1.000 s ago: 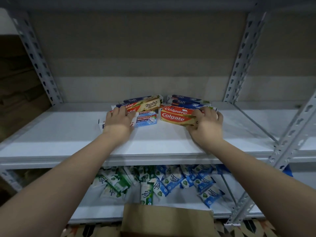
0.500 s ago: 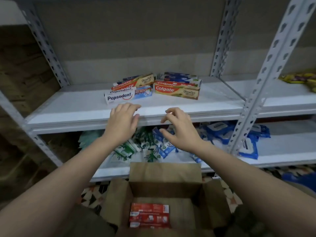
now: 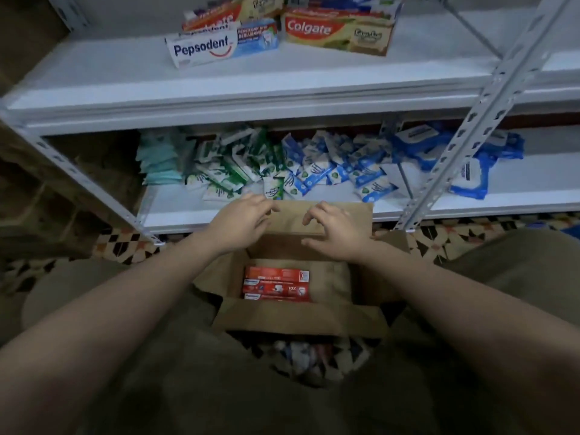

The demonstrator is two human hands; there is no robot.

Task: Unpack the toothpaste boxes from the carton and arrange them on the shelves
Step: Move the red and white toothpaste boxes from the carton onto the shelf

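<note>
Both hands: our left hand (image 3: 243, 219) and right hand (image 3: 334, 227) have come down from the upper shelf (image 3: 282, 80), where a second ago they were squaring the stacks; now they hover over the carton (image 3: 298, 318), fingers loosely curled and spread, holding nothing
Shelf stock: the Pepsodent box (image 3: 219, 47) and the Colgate box (image 3: 339, 32) lie flat on the upper shelf with more boxes piled behind them; they sit as we left them, so we judge that batch placed
Carton contents: a few red toothpaste boxes (image 3: 276, 284) lie flat on the carton floor, towards its left side; these remain to be unpacked
Meaning for the task: we judge the next reach goes down into the carton; the job is partly done, not finished
Edges: the far flap (image 3: 326, 215) stands up just behind our fingers; the near flap (image 3: 298, 318) folds out towards us; both narrow the mouth we must reach through
Open room: bare white shelf shows in front of and left of the stacks; the slotted upright (image 3: 483, 108) crosses on the right and bounds any move that way
Lower shelf: the lower shelf (image 3: 175, 215) holds sachets (image 3: 282, 171) in green and blue
</note>
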